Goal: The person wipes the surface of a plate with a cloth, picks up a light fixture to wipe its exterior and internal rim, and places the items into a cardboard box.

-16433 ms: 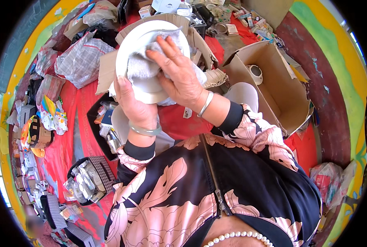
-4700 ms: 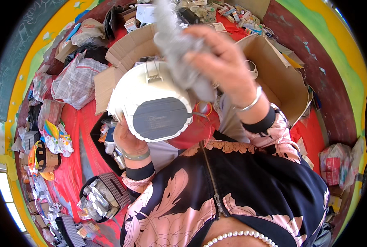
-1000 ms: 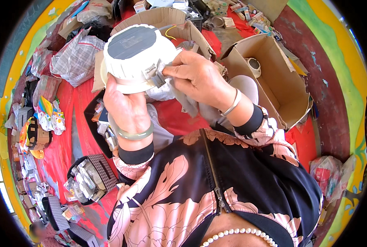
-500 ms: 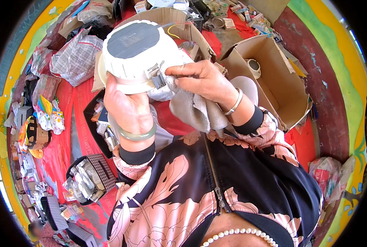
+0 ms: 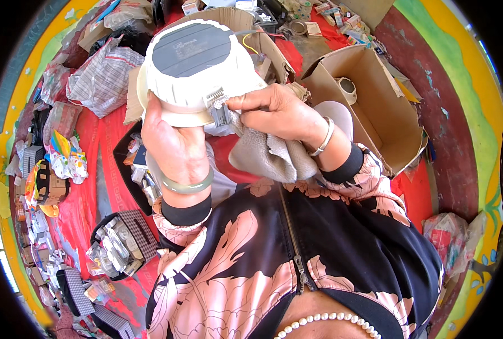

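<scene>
A white round downlight (image 5: pixel 175 90) with a dark grey oval panel is held up in front of me, its flat back showing. My left hand (image 5: pixel 175 147) grips its rim from below, the thumb against the side. On the housing's near right side sits a metal spring clip (image 5: pixel 219 107). My right hand (image 5: pixel 279 113) has its thumb and forefinger pinched right beside this clip. A grey cloth (image 5: pixel 274 155) is bunched in that hand and hangs below the fingers. A yellow and a red wire (image 5: pixel 250 45) stick out past the light's far right side.
An open cardboard box (image 5: pixel 387 118) at the right holds another round light (image 5: pixel 347 90). A further carton (image 5: pixel 277 53) stands behind the held light. Checked bags (image 5: pixel 101 79) lie at the left on red sheeting, near a bin of packaged items (image 5: pixel 118 246).
The downlight has tilted slightly and moved a little right. My right fingers have shifted off the clip's upper part, uncovering more of the spring, and the cloth has dropped lower.
</scene>
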`<action>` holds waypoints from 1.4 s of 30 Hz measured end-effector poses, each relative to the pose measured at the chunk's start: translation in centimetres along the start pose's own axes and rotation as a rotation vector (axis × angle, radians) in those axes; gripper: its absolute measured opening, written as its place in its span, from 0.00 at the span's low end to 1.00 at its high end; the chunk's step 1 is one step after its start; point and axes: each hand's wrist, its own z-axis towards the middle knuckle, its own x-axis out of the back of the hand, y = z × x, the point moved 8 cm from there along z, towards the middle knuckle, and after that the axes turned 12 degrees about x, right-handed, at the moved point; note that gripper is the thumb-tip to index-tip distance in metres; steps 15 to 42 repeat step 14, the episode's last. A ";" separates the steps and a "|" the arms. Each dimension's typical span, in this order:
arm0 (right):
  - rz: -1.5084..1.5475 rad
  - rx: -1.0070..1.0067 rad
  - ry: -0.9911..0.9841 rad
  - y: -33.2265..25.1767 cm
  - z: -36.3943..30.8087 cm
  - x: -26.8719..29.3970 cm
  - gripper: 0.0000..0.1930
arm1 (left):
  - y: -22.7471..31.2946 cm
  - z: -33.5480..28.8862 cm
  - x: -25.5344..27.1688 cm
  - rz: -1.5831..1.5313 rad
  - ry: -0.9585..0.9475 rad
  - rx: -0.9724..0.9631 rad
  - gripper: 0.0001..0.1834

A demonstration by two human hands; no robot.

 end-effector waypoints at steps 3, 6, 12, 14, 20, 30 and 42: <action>-0.107 0.042 0.010 0.0 -0.1 0.2 0.18 | -0.2 0.3 0.3 0.030 -0.024 0.030 0.20; -0.127 0.076 -0.005 -0.4 -0.3 0.3 0.18 | -0.2 0.3 0.3 0.126 -0.028 0.014 0.20; -0.153 0.185 -0.100 -1.0 -0.3 0.8 0.17 | -0.4 0.7 0.9 -0.064 -0.047 0.154 0.21; -0.211 0.157 -0.156 -0.6 -0.2 1.7 0.16 | -0.6 0.9 1.0 -0.052 -0.057 0.164 0.22; -0.211 0.157 -0.156 -0.6 -0.2 1.7 0.16 | -0.6 0.9 1.0 -0.052 -0.057 0.164 0.22; -0.211 0.157 -0.156 -0.6 -0.2 1.7 0.16 | -0.6 0.9 1.0 -0.052 -0.057 0.164 0.22; -0.211 0.157 -0.156 -0.6 -0.2 1.7 0.16 | -0.6 0.9 1.0 -0.052 -0.057 0.164 0.22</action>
